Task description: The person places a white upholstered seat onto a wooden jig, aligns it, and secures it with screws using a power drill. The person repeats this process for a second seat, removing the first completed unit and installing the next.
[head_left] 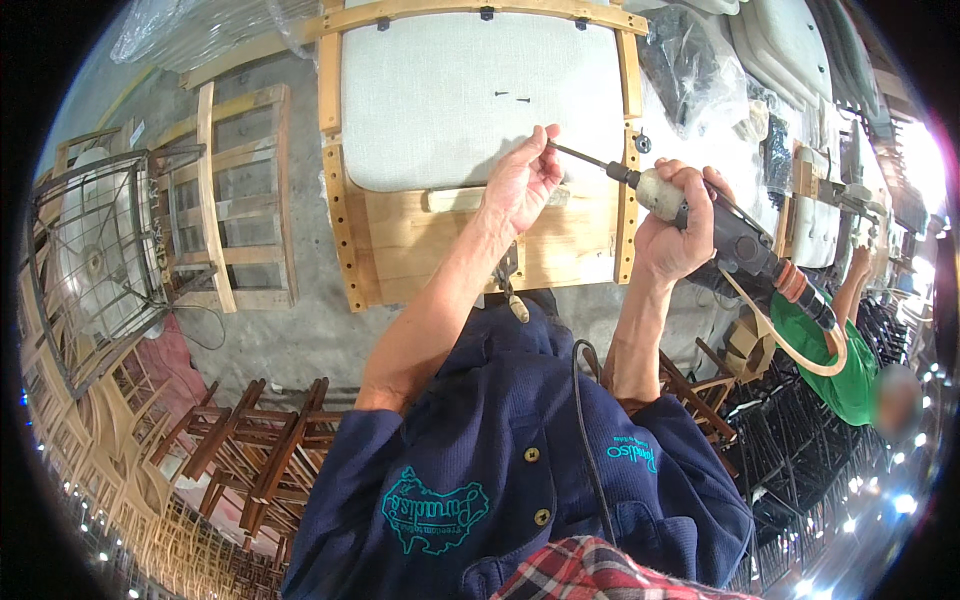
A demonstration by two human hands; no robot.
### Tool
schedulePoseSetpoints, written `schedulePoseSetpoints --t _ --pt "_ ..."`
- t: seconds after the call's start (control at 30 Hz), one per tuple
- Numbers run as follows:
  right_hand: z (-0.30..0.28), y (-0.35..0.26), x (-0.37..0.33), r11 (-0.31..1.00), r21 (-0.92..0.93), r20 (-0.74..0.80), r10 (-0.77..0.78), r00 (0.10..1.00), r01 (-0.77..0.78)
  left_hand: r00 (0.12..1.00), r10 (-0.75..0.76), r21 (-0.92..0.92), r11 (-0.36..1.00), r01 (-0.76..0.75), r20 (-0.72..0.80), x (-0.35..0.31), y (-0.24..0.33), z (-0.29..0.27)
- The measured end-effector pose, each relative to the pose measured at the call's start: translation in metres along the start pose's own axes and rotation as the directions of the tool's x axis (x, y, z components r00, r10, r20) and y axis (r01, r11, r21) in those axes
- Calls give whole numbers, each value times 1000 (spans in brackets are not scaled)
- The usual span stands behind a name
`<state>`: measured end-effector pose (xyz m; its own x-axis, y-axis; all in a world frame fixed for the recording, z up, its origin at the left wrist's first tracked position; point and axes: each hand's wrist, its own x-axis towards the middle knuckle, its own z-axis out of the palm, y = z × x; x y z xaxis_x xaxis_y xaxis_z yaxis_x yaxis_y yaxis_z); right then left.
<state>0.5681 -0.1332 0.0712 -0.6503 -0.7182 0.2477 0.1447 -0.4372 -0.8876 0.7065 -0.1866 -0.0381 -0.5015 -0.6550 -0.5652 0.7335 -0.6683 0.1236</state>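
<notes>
My right hand [676, 228] grips a dark power screwdriver [742, 245] with a pale front housing and a long thin bit [580, 156] aimed left. At the bit's tip, my left hand [524, 185] pinches with thumb and fingertips; whatever is between them is too small to make out. Both hands are above a light grey upholstered panel [420, 110] set in a wooden frame [333, 90]. Two dark screws [524, 99] lie apart on the fabric, beyond my left hand. Dark brackets [487, 13] sit along the far rail.
A beige hose [835, 368] loops from the screwdriver's rear. A wooden-handled tool [518, 308] rests at the bench's near edge. Pallets [230, 200] and a metal wire frame [100, 250] stand left. Clear plastic wrap [690, 75] lies right; a person in green [825, 345] works farther right.
</notes>
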Motion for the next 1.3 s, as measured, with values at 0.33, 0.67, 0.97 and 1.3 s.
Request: schedulePoseSetpoints --t 0.33,0.67,0.97,1.3 --pt "2 1 3 998 -22 -26 -59 998 58 998 -24 -98 995 30 64 7 1 -1" --pt "18 4 16 988 50 9 -146 989 146 997 56 -256 966 -41 53 7 -11 19" --pt "28 15 41 994 39 251 -105 962 98 984 155 -5 988 -156 90 26 23 19" --pt "46 34 60 989 134 97 -68 993 54 977 146 381 904 -196 155 45 56 20"
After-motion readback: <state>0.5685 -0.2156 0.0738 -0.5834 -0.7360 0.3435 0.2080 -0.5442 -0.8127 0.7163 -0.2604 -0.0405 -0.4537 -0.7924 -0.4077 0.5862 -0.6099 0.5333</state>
